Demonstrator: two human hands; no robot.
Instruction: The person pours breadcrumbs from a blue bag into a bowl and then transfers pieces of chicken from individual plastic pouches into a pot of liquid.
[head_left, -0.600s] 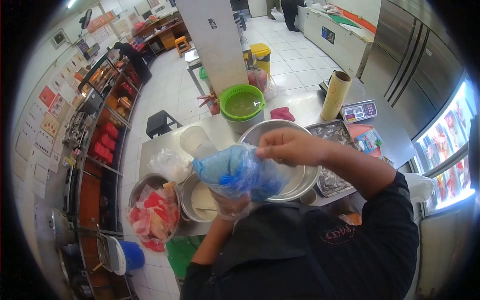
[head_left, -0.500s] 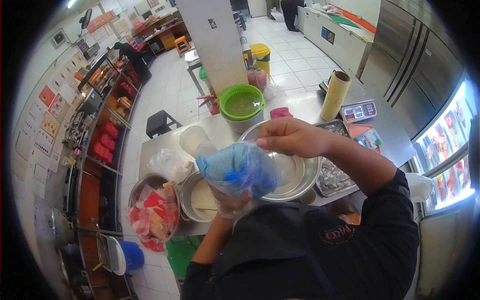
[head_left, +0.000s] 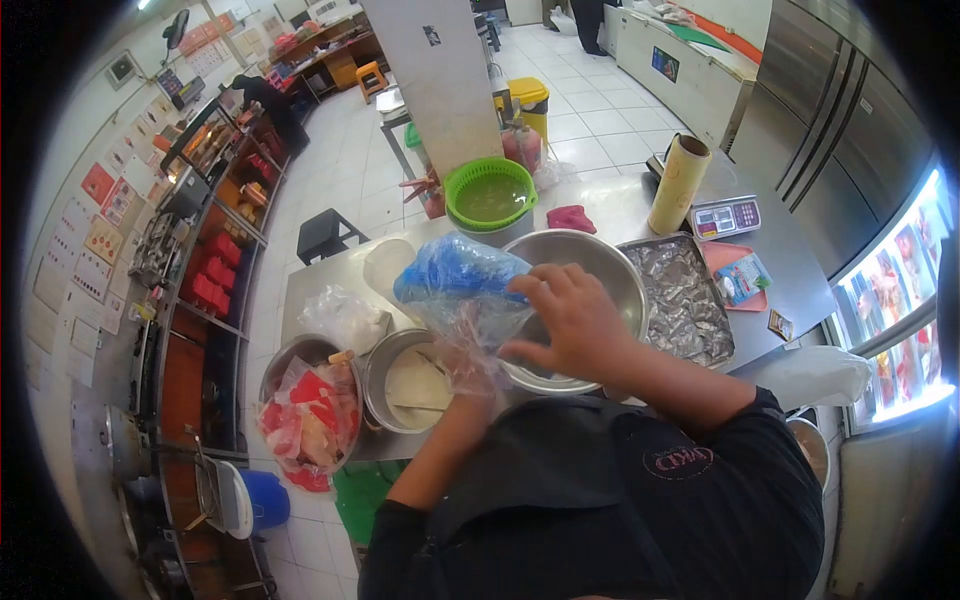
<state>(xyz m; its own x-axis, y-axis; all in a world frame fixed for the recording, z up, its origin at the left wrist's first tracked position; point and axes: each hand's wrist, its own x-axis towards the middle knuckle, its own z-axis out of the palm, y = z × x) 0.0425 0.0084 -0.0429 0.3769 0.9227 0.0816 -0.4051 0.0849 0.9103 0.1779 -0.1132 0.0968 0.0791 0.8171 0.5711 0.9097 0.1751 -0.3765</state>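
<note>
A clear plastic bag with something blue inside (head_left: 455,275) is held up over the bowls. My left hand (head_left: 468,368) grips it from below, its fingers partly hidden behind the crumpled clear plastic. My right hand (head_left: 580,325) is at the bag's right side, thumb and fingers spread apart, fingertips at or near the plastic. Under my right hand stands a wide metal bowl (head_left: 625,285). Left of my left hand, a metal pot (head_left: 375,385) contains a pale substance and a utensil.
A bowl of red and clear plastic wrapping (head_left: 310,410) stands at left, near a white plastic bag (head_left: 345,325). Behind is a green basket (head_left: 490,195). To the right are a foil-like lined tray (head_left: 680,300), a wrap roll (head_left: 680,185) and a scale (head_left: 726,218).
My right hand has come down from above the bag to its right side, and its fingers have spread. The bag has tipped and shifted slightly up; my left hand stays on it.
</note>
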